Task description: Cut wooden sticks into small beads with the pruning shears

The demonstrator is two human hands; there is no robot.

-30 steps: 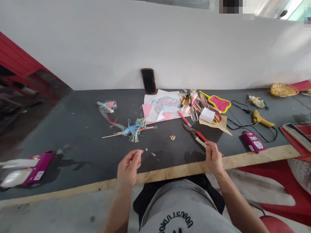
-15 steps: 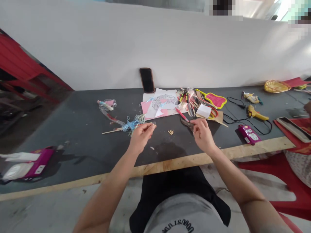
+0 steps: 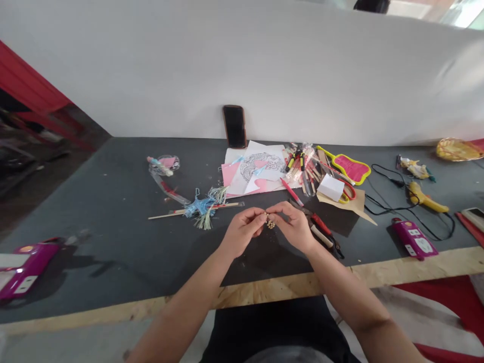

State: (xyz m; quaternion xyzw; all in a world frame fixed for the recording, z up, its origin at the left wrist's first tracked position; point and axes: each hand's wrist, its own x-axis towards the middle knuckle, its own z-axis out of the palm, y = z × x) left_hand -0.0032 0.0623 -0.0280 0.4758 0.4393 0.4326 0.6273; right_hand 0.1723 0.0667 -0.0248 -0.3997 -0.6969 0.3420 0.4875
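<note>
My left hand (image 3: pixel 242 231) and my right hand (image 3: pixel 294 226) meet fingertip to fingertip over the table, both closed in a pinch. What they hold between them is too small to make out. Just below the fingertips lies a small pile of gold-coloured beads (image 3: pixel 271 225), partly covered by the fingers. Pliers (image 3: pixel 320 222) with red and whitish handles rest on the table just right of my right hand. To the left of my hands lies a light blue ribbon piece (image 3: pixel 200 205) with pale tassels, along thin sticks.
Paper sheets (image 3: pixel 247 176), a red pen (image 3: pixel 291 191), scissors (image 3: pixel 348 191) and wooden sticks lie behind my hands. A phone (image 3: pixel 234 127) leans on the wall. At right are a yellow glue gun (image 3: pixel 427 199), its cable and a purple power socket (image 3: pixel 415 239).
My right hand has let go of the pliers, which now lie on the table, and has moved left to meet my left hand. My left hand has moved right, over the beads.
</note>
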